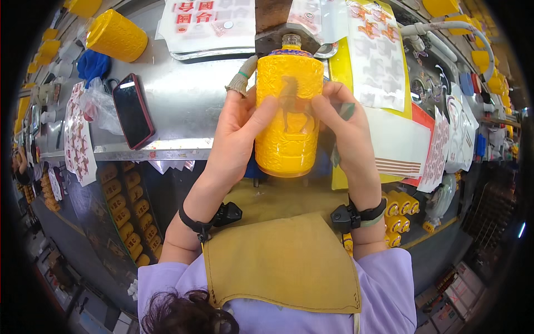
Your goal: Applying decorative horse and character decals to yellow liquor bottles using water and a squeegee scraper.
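A yellow embossed bottle [286,150] with a bare glass neck at the top is held up between my two hands, over the table's front edge. On its front sits a dark horse decal [293,103], with both thumbs pressed beside it. My left hand [240,119] grips the bottle's left side; one of its fingers wears a grey knit finger cover [242,77] with a green band. Around the right side, my right hand [340,114] is closed on the bottle. A small dark green piece [347,111] shows at the right fingers; its kind is unclear.
On the metal table [183,94] lie a phone [133,111], another yellow bottle [117,36], a blue cloth [93,67] and printed sheets [214,28]. Horse decal sheets [375,55] rest on a yellow board at right. Yellow bottles [400,209] stand below on the right.
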The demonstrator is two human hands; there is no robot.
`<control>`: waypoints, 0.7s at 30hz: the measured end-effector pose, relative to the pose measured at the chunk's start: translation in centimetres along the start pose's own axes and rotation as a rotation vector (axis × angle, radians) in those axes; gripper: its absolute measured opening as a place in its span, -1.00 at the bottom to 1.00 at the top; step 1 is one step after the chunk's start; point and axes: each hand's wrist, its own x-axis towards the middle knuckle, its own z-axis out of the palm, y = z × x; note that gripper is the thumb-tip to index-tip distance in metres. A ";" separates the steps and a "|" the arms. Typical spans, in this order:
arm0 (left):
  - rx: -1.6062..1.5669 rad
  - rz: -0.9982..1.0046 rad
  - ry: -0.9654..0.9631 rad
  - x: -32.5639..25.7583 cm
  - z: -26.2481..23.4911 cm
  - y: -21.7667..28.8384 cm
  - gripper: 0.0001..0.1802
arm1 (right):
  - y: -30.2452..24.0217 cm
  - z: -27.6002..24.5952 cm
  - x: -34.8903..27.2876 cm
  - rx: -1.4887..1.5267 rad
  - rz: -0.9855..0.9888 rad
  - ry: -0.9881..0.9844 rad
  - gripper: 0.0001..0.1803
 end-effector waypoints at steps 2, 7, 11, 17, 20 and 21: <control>0.001 0.008 -0.003 0.0 0.1 -0.1 -0.30 | 0.0 0.0 -0.1 0.014 0.000 0.005 -0.76; 0.000 0.011 -0.001 0.1 0.1 -0.1 -0.30 | 0.0 0.1 0.0 0.010 0.028 0.021 -0.76; -0.068 0.015 0.018 0.2 0.1 -0.2 -0.29 | -0.1 0.3 0.0 0.010 0.004 0.040 -0.75; -0.066 0.017 0.031 0.1 0.0 -0.3 -0.28 | -0.3 -0.2 0.1 -0.032 0.032 0.020 -0.74; -0.079 0.005 0.031 0.1 -0.2 -0.3 -0.26 | -0.8 -0.1 0.1 -0.052 0.047 0.020 -0.73; -0.086 0.001 0.024 0.0 -0.2 -0.2 -0.23 | -1.1 0.0 0.1 -0.053 0.049 0.026 -0.72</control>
